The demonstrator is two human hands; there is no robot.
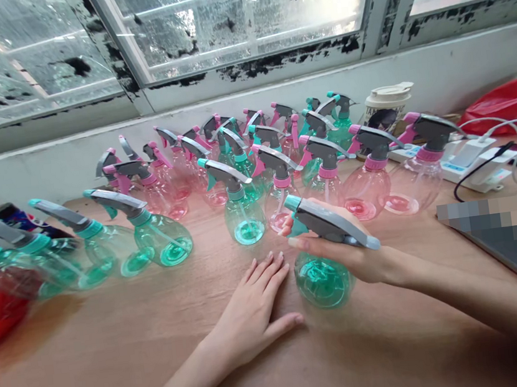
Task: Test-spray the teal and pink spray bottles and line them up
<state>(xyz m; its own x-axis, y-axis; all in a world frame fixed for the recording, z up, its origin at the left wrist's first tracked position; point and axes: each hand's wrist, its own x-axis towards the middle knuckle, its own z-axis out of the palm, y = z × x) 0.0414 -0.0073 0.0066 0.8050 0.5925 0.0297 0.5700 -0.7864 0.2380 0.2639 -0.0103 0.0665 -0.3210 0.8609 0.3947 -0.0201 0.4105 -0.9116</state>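
Window (246, 13) behind, wood-look surface (133, 366) below. R hand (365, 259) wrapped round upper part of green spray bottle (322, 283), near ctr, prob. for control. L hand (249, 311) flat, empty, prob. bracing. Other bottles (244, 217) left & far, likely out of reach's way.

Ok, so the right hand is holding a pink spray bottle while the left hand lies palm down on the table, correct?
Not quite: the spray bottle in the right hand is green, not pink, as the head view shows. The left hand does lie palm down on the table.
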